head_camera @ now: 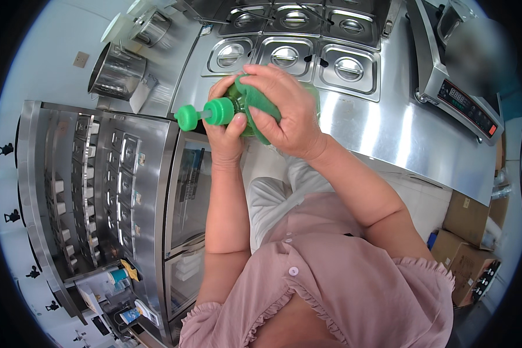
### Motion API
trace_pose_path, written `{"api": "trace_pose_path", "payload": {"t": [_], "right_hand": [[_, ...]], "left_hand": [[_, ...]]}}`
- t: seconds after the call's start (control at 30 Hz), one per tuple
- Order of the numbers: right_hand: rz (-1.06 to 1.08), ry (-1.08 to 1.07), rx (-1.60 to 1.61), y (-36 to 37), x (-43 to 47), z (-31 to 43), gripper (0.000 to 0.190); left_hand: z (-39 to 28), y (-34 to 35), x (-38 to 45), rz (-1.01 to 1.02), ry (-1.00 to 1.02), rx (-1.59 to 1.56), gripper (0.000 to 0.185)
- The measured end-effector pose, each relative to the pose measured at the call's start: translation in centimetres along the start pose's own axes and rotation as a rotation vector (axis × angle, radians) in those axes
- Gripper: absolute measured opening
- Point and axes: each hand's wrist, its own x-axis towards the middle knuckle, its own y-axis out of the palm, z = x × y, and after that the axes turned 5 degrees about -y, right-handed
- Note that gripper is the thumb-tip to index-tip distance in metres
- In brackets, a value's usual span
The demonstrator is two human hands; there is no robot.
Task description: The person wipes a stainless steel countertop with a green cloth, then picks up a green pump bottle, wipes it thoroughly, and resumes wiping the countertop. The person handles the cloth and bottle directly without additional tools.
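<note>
A green translucent bottle lies tilted sideways in front of me, its green pump cap and round pump head pointing left. My left hand grips it near the neck, thumb just below the cap. Over the bottle's side, my right hand presses a green cloth or scouring pad, fingers curled around it. Much of the bottle's body is hidden behind the right hand and the pad; part of its far end shows to the right.
Stainless pan lids with recessed handles fill the counter ahead. On the right stands an electric cooker with a digital display; cardboard boxes are below. A steel pot and a metal rack cabinet are left.
</note>
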Motion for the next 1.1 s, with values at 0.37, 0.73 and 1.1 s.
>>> {"api": "trace_pose_path", "payload": {"t": [0.37,0.73,1.1], "right_hand": [[0.124,-0.088,-0.039,1.2,-4.4,1.5,0.046],[0.295,0.555,-0.164,-3.9,-5.9,-4.0,0.029],[0.305,0.231,0.081,-1.2,-1.9,5.8,0.033]], "left_hand": [[-3.2,-1.2,-4.8,-0.248,-0.432,-0.296,0.076],[-1.8,-1.3,-7.0,-0.111,-0.214,-0.175,0.077],[-1.6,-0.6,-6.9,-0.008,-0.079,0.060,0.079]]}}
